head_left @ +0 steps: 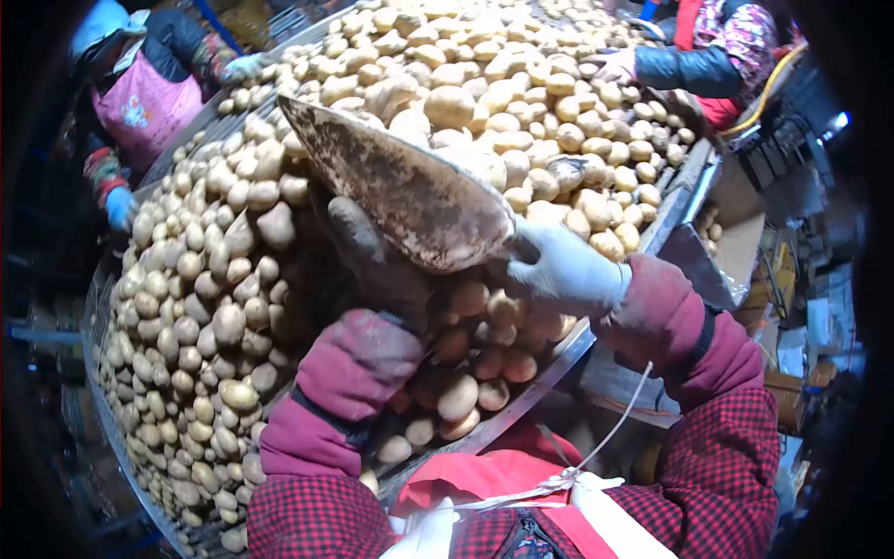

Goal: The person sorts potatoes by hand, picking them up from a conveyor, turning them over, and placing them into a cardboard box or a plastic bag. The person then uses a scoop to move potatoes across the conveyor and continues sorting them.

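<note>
A dirty, brown-stained scoop-like container [400,191] is tilted over a large heap of potatoes [466,61]. Its inside faces me. My right hand [568,265], in a pale glove, grips its right end. At its lower left side is my left hand [363,238], gloved and in shadow, with fingers bent against the container; part of that hand is hidden. Several potatoes [456,396] lie below the container, close to the metal edge in front of me.
A metal table rim [549,368] runs in front of me. A person in a pink apron [149,112] stands at the left, with gloved hands by the potatoes. Another person's sleeve [684,70] reaches in at the upper right. A cardboard box [740,219] stands right.
</note>
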Tool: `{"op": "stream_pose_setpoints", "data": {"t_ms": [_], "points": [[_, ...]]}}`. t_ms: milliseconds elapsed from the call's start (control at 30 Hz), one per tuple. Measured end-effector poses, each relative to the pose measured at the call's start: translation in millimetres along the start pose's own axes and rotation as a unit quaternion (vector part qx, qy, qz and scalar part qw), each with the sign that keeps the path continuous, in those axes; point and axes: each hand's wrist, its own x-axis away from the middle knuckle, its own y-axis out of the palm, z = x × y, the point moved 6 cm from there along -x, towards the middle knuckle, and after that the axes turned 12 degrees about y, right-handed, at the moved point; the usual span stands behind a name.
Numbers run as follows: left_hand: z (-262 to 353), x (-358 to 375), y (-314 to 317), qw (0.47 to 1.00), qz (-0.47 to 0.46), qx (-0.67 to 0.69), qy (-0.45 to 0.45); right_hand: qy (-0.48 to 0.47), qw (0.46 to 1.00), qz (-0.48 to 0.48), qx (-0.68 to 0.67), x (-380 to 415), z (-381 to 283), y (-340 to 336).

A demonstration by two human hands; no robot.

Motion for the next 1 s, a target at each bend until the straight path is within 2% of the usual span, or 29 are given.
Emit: {"op": "stream_pose_setpoints", "data": {"t_ms": [33, 100, 133, 167, 200, 233, 300, 367, 433, 533, 567, 600, 633, 667, 700, 767, 800, 867, 933, 1000], "points": [[-11.3, -18.1, 1.2, 0.999, -0.001, -0.046, 0.022, 0.02, 0.999, 0.023, 0.02, -4.9, 4.6, -11.7], [-35.2, -54.4, 1.4, 0.985, 0.011, -0.157, 0.073, -0.038, 0.997, 0.062, -0.023, -34.0, 30.1, -27.0], [-44.8, -68.9, 3.5, 0.977, 0.017, -0.193, 0.094, -0.101, 0.988, 0.114, 0.0, -43.8, 28.7, -31.5], [-54.8, -79.4, 3.9, 0.967, 0.026, -0.227, 0.11, -0.098, 0.988, 0.119, -0.003, -48.2, 39.5, -39.7], [-61.5, -87.8, 8.7, 0.962, 0.03, -0.247, 0.115, -0.039, 0.994, 0.093, -0.03, -52.6, 46.8, -45.6], [-66.1, -93.4, 12.8, 0.958, 0.034, -0.258, 0.122, 0.016, 0.996, 0.067, -0.055, -57.6, 53.6, -50.2], [-68.3, -98.7, 18.8, 0.95, 0.036, -0.283, 0.127, 0.006, 0.995, 0.101, -0.024, -64.7, 60.3, -55.6], [-69.4, -101.9, 32.9, 0.956, 0.019, -0.263, 0.132, -0.044, 0.987, 0.118, -0.095, -60.7, 59.8, -63.3], [-73.9, -103.4, 49.2, 0.961, 0.003, -0.24, 0.136, -0.043, 0.987, 0.119, -0.097, -49.9, 48.2, -71.7], [-85.0, -113.9, 65.1, 0.963, -0.003, -0.226, 0.144, 0.12, 0.97, 0.048, -0.207, -36.6, 43.1, -82.2], [-89.7, -118.3, 69.1, 0.963, -0.002, -0.225, 0.147, 0.117, 0.97, 0.05, -0.207, -50.3, 60.7, -86.5], [-87.8, -120.9, 75.3, 0.951, 0.0, -0.256, 0.172, -0.027, 0.982, 0.126, -0.135, -69.0, 75.9, -97.4], [-88.1, -123.8, 79.4, 0.938, 0.001, -0.286, 0.196, -0.17, 0.963, 0.199, -0.061, -65.0, 60.5, -107.0], [-90.9, -129.7, 85.4, 0.933, -0.006, -0.296, 0.206, -0.101, 0.972, 0.131, -0.165, -66.4, 73.6, -111.8], [-98.9, -136.5, 85.9, 0.928, -0.014, -0.305, 0.215, 0.072, 0.972, 0.031, -0.222, -54.5, 65.3, -118.8], [-111.7, -153.3, 94.2, 0.929, -0.037, -0.293, 0.221, 0.069, 0.961, 0.043, -0.266, -56.4, 60.1, -126.2], [-123.1, -164.7, 95.0, 0.936, -0.054, -0.271, 0.217, -0.01, 0.972, 0.114, -0.204, -80.6, 77.3, -132.6], [-153.5, -194.8, 89.3, 0.919, -0.07, -0.3, 0.247, -0.092, 0.958, 0.151, -0.226, -105.2, 91.9, -147.1], [-173.8, -225.8, 99.6, 0.904, -0.105, -0.339, 0.237, -0.067, 0.949, 0.139, -0.273, -111.5, 91.9, -155.1], [-182.7, -239.2, 123.3, 0.873, -0.14, -0.42, 0.203, -0.012, 0.915, 0.155, -0.373, -120.2, 99.5, -167.3]]}}
